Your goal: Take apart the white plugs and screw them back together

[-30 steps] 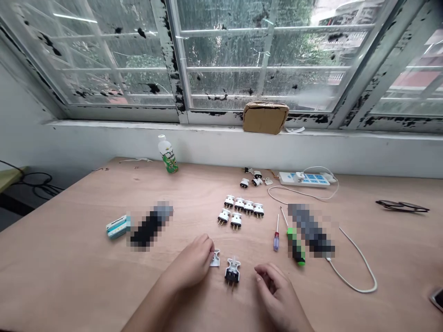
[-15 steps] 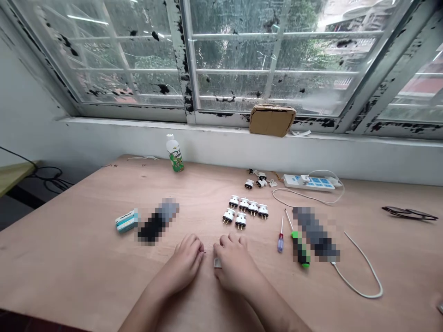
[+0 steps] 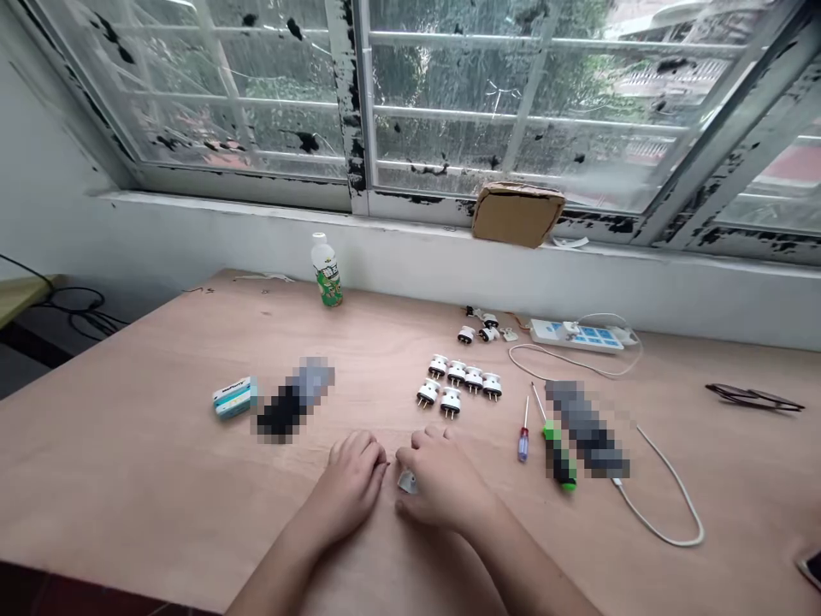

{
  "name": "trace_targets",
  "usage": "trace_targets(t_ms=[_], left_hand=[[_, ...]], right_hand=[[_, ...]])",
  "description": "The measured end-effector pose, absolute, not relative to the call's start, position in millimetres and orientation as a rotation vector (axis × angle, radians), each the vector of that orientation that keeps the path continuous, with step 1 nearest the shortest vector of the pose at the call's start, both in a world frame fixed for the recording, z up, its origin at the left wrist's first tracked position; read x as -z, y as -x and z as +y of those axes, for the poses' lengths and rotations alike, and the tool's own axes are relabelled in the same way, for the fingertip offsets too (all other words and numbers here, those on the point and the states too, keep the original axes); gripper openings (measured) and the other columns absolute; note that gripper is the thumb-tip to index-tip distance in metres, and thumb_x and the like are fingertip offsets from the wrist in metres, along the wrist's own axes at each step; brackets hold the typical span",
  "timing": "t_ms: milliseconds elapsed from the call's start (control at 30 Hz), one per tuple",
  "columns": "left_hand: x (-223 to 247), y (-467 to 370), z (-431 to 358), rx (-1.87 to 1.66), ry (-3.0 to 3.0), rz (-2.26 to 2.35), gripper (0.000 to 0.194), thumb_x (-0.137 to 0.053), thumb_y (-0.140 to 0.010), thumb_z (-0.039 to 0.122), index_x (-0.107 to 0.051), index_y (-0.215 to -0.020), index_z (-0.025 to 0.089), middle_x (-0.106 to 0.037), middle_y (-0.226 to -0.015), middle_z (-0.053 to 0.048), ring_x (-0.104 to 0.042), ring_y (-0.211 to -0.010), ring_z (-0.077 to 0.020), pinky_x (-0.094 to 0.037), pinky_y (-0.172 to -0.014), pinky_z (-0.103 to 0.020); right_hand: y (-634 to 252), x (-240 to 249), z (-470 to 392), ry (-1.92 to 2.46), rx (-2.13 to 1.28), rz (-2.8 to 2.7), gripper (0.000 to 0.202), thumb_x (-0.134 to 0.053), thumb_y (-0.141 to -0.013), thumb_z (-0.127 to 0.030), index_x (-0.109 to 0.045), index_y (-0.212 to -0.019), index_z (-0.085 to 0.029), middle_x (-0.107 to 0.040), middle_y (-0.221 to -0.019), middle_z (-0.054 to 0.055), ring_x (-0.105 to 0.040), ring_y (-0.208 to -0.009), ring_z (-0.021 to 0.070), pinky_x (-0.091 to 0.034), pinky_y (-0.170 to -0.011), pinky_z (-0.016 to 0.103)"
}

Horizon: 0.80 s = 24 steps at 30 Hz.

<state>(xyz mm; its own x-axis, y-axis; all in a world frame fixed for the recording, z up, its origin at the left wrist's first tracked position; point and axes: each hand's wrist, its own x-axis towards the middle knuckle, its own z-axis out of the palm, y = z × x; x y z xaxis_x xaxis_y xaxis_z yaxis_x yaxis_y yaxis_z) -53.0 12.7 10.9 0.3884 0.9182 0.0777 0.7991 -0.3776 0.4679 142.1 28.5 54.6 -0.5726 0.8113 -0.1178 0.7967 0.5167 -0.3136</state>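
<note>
My left hand [image 3: 355,470] rests low over the table with its fingers curled together. A tiny dark tip shows at its fingertips, too small to name. Just to the right, my right hand [image 3: 436,475] is closed around a small white plug part [image 3: 407,482], which is mostly hidden under the fingers. The two hands are close but apart. Beyond them stand several white-and-black two-pin plugs [image 3: 450,400] in two rows, pins toward me. To the right lie a small screwdriver [image 3: 523,441] with a clear purple handle and a larger green-and-black screwdriver [image 3: 560,458].
Further back are more plug pieces [image 3: 487,334] and a white power strip [image 3: 577,335] with a white cable. A bottle [image 3: 327,272] stands back left. A blue-white box [image 3: 234,398] lies left, glasses [image 3: 753,397] far right. Two items are blurred out.
The view has tilted and shifted slightly. More of the white plug part shows between my right fingers. My left hand has come a little closer to it.
</note>
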Motion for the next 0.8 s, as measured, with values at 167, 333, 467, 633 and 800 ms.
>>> trace_targets(t_ms=[167,333,467,633,800], left_hand=[[-12,52,13,-0.495,-2.302,1.501,0.015,-0.041,-0.095,0.020,-0.054,-0.088,0.022,-0.056,-0.094,-0.004,-0.052,-0.093,-0.0230,-0.041,-0.085,-0.041],[-15,52,13,-0.552,-2.263,1.487,0.014,-0.044,-0.092,0.018,-0.057,-0.087,0.022,-0.057,-0.094,-0.004,-0.055,-0.092,-0.0222,-0.043,-0.083,-0.038],[-17,53,13,-0.557,-2.275,1.473,0.015,-0.047,-0.091,0.018,-0.061,-0.086,0.023,-0.059,-0.092,-0.004,-0.056,-0.091,-0.0224,-0.043,-0.082,-0.038],[-15,53,12,-0.604,-2.259,1.481,0.019,-0.050,-0.089,0.019,-0.061,-0.104,0.023,-0.064,-0.101,-0.006,-0.059,-0.097,-0.0246,-0.045,-0.088,-0.042],[-12,39,1,-0.606,-2.357,1.281,0.043,-0.055,-0.086,0.020,-0.054,-0.128,0.027,-0.058,-0.133,-0.009,-0.051,-0.125,-0.0296,-0.038,-0.107,-0.049]], right_hand=[[-129,-51,30,1.422,-0.492,-2.699,0.019,-0.056,-0.081,-0.027,-0.070,-0.088,-0.016,-0.066,-0.092,0.013,-0.058,-0.092,0.0278,-0.040,-0.085,0.045],[-148,-69,26,1.377,-0.548,-2.604,0.014,-0.056,-0.082,-0.025,-0.067,-0.077,-0.019,-0.061,-0.085,0.005,-0.058,-0.079,0.0181,-0.044,-0.074,0.031],[-191,-68,8,1.367,-0.696,-2.187,0.009,-0.054,-0.085,-0.018,-0.062,-0.086,-0.020,-0.060,-0.095,0.004,-0.060,-0.084,0.0150,-0.048,-0.076,0.025],[-240,-19,-28,1.423,-0.646,-1.915,0.008,-0.059,-0.089,-0.027,-0.064,-0.088,-0.021,-0.062,-0.107,0.010,-0.063,-0.101,0.0219,-0.052,-0.088,0.032],[-254,4,-48,1.426,-0.509,-2.043,0.011,-0.058,-0.087,-0.020,-0.063,-0.097,-0.021,-0.064,-0.111,0.011,-0.061,-0.104,0.0240,-0.051,-0.091,0.039]])
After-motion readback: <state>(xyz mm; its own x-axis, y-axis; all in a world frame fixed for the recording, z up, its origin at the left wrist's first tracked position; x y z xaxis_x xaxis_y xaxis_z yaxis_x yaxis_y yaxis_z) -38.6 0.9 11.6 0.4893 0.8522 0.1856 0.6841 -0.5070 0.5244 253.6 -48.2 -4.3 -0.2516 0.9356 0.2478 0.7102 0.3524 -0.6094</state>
